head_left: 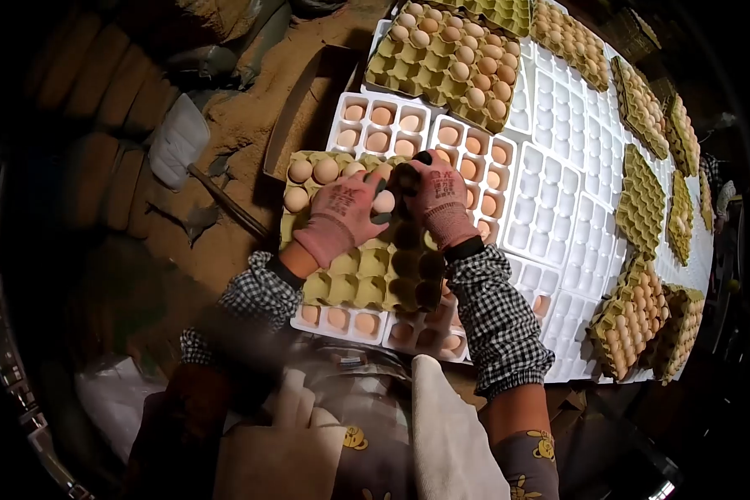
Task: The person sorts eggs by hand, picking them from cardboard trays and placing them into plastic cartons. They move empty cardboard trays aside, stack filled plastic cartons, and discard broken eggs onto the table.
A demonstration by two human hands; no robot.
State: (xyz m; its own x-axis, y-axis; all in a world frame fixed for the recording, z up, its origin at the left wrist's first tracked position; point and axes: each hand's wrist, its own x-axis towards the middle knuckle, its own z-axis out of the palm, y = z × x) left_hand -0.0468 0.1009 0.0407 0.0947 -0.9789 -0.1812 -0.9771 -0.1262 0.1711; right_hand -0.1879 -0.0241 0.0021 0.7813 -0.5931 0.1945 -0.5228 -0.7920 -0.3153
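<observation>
My left hand (342, 212), in a pink glove with dark fingertips, is over a pulp egg tray (342, 279). Its thumb and fingers are closed around a pale egg (383, 202). Several more eggs (301, 171) sit in the tray's back rows, while its front cups hold none. My right hand (437, 193), gloved the same way, is curled at the tray's right side; shadow hides what its fingers hold. The pulp tray rests on white plastic egg trays (342, 133), whose cells hold brown eggs (380, 117).
Another pulp tray (392, 65), partly filled with eggs, lies at the back. Unfilled white trays (544, 204) spread to the right, with more pulp trays (633, 321) along the far edge. At left, a white scoop (179, 142) with a long handle lies near brown loose material (250, 137).
</observation>
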